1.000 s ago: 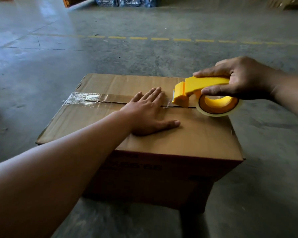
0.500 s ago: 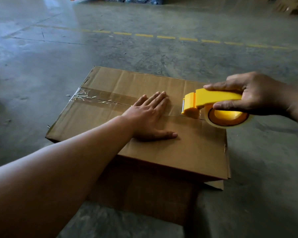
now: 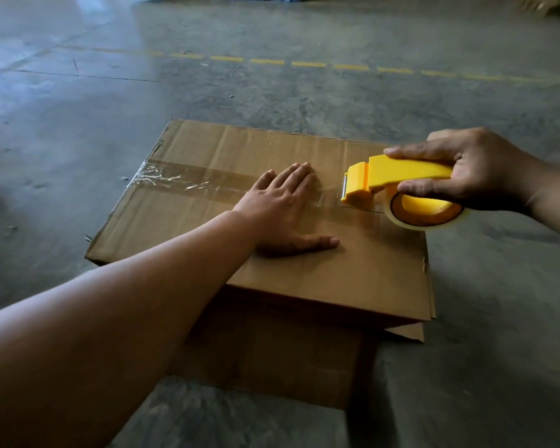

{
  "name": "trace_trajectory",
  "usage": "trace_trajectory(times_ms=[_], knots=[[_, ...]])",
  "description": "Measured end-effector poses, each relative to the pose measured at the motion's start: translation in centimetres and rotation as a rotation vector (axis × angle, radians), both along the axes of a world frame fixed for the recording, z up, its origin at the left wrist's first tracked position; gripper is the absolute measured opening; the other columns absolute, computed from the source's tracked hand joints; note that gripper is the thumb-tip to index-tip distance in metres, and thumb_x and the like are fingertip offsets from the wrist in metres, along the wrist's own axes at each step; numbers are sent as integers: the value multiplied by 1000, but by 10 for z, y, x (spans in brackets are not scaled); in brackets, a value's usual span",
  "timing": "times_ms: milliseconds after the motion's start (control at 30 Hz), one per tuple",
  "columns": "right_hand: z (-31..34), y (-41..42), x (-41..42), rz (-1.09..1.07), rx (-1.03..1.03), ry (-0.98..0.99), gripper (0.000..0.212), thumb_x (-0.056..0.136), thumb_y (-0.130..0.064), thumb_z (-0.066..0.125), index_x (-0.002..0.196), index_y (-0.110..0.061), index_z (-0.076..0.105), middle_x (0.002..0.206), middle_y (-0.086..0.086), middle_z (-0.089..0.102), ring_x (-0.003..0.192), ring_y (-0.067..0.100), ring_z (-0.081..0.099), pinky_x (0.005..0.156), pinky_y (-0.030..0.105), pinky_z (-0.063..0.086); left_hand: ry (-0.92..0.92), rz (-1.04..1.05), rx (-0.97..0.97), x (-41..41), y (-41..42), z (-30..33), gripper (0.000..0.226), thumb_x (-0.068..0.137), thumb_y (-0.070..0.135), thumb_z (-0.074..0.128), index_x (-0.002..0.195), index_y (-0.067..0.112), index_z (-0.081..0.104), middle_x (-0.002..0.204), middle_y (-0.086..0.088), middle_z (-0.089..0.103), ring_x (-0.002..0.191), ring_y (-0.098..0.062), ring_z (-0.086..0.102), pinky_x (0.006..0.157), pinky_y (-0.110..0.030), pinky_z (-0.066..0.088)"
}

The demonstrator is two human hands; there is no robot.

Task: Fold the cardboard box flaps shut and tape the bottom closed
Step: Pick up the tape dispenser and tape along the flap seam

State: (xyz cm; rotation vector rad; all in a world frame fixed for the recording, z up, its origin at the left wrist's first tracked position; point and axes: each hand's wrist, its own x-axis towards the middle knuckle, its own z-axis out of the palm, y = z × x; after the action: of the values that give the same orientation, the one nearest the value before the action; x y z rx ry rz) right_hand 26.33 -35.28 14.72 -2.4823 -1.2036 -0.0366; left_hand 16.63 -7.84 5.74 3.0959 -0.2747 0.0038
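The concrete floor (image 3: 304,101) carries the cardboard box (image 3: 353,273), flaps folded shut. Clear tape (image 3: 188,181) covers the seam's left part. The left hand (image 3: 285,208) presses flat, fingers spread, holding nothing. The right hand (image 3: 469,169) grips the yellow tape dispenser (image 3: 398,179) at the right.

The left hand (image 3: 283,208) lies flat, fingers spread, on the box (image 3: 353,270), over the taped seam. The right hand (image 3: 472,169) grips a yellow dispenser (image 3: 398,177) near the box's right edge, clear tape (image 3: 181,181) stretching between. The floor (image 3: 272,92) is concrete.
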Motion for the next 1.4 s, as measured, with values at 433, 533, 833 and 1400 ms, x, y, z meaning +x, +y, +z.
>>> trace_trajectory(times_ms=[433, 533, 833, 1400], knots=[[-22, -19, -27, 58, -96, -35, 71, 68, -73, 56, 132, -43, 54, 86, -8, 52, 75, 10, 54, 66, 17, 38, -81, -38, -29, -16, -6, -38, 119, 75, 95, 23, 159, 17, -9, 166, 2, -20, 150, -13, -23, 124, -42, -4], [-29, -38, -28, 37, -127, -50, 73, 69, -75, 53, 134, -40, 53, 88, -3, 53, 74, 17, 55, 67, 29, 43, -83, -40, -27, -17, -9, -50, 121, 73, 96, 25, 159, 18, -10, 165, 3, -21, 149, -12, -25, 124, -41, -4], [-57, -54, -34, 10, -110, -110, 76, 73, -74, 51, 137, -34, 50, 90, 0, 48, 71, 19, 50, 62, 15, 35, -145, -16, -60, -2, -17, -58, 121, 72, 96, 30, 160, 19, -4, 167, 3, -15, 151, -12, -19, 125, -41, -2], [-67, -109, -33, 89, -121, -240, 72, 77, -52, 63, 138, -16, 49, 91, 8, 45, 69, 26, 48, 66, 33, 44, -213, -7, 23, -10, -18, -74, 117, 76, 95, 18, 159, 17, -7, 167, -1, -15, 152, -14, -19, 125, -41, 0]])
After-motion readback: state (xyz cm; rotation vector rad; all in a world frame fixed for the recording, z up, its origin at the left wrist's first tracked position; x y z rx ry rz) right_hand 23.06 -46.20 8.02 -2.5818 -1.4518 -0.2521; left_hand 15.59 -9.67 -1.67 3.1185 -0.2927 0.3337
